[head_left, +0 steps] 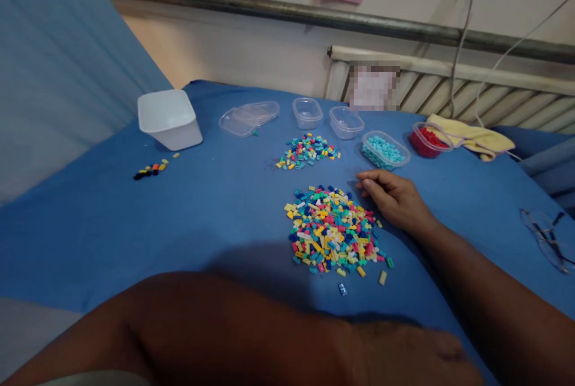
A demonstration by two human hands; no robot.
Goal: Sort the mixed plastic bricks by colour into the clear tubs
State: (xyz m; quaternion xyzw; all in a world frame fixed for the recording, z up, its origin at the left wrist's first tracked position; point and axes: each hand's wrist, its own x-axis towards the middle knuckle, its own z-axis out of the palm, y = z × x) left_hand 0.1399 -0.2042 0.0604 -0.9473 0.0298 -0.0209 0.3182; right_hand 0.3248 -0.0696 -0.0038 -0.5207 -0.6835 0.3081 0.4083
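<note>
A large pile of small multicoloured toy building bricks (332, 230) lies on the blue sheet. My right hand (398, 200) rests at its upper right side, near the tub of light-blue bricks (385, 151); thumb and fingers are drawn together, and whatever may be between them cannot be made out. Across the bottom stretches my left forearm, with my left hand (417, 350) dark and close to the camera, its fingers not readable. A shiny dark brick (342, 289) sits apart below the pile. Beyond it lies a smaller mixed group of bricks (308, 151).
Along the back stand two clear tubs (308, 113), a tub of red bricks (429, 140), clear lids (249, 117) and a white container (171, 119). A few black, orange and yellow pieces (155, 168) lie left. A yellow cloth (476, 138) and eyeglasses (550, 239) are right.
</note>
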